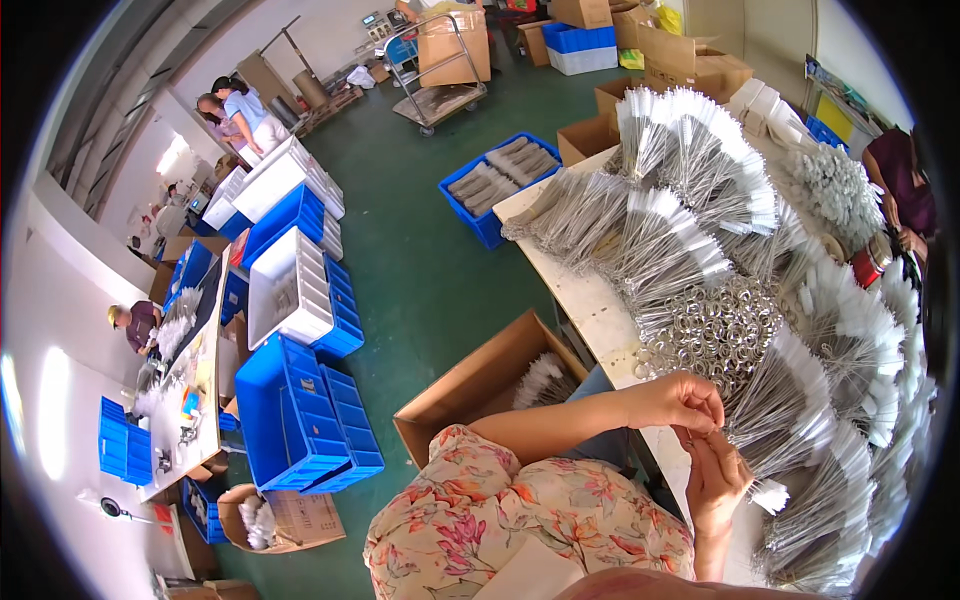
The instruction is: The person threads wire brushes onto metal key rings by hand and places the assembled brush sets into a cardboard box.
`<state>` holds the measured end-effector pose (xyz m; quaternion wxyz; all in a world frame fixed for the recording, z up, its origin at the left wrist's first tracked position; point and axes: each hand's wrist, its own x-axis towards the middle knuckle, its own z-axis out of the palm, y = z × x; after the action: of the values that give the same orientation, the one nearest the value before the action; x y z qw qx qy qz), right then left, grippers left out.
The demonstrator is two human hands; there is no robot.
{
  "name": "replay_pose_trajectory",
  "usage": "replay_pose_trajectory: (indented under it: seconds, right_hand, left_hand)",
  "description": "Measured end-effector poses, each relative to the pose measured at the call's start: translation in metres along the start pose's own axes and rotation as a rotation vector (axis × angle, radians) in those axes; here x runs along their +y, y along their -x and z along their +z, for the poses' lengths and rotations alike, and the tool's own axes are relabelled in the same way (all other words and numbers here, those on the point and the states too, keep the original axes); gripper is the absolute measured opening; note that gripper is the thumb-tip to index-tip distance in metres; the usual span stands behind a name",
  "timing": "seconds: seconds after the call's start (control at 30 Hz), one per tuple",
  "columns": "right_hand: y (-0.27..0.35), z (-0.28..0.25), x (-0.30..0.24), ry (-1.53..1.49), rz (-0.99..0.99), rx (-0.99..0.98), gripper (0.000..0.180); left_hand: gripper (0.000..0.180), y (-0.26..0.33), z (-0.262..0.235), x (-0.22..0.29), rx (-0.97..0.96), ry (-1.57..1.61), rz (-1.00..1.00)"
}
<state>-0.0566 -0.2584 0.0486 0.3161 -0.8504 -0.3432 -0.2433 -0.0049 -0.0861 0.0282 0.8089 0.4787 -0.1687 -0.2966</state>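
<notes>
My left hand [680,402] is closed in a pinch over the near edge of the table. Its fingertips meet those of my right hand [716,478], and whatever small piece lies between them is too small to make out. My right hand is also closed; a white bristle tip [769,496] sticks out beside its palm, apparently from a thin wire brush it holds. Just beyond my hands lies a heap of shiny metal rings [712,330]. Fanned bundles of wire brushes [785,400] with white bristle ends lie around the rings.
An open cardboard box [480,385] with brushes stands by my left side. A blue crate [500,185] of bundles sits on the green floor past the table. Stacked blue bins [290,415] stand at left. A trolley [437,95] is farther off; another person [900,190] sits at far right.
</notes>
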Motion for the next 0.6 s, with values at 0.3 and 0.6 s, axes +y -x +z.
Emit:
replay_pose_trajectory:
  seconds: [0.3, 0.6]
  right_hand:
    - [0.004, -0.016, -0.009, -0.386, 0.529, 0.003, 0.005]
    - [-0.055, -0.020, 0.015, -1.295, 0.834, 0.068, 0.017]
  left_hand:
    - [0.029, 0.014, 0.026, 0.011, 0.087, -0.716, 0.225]
    - [0.037, 0.001, 0.021, 0.045, 0.330, -1.009, 0.765]
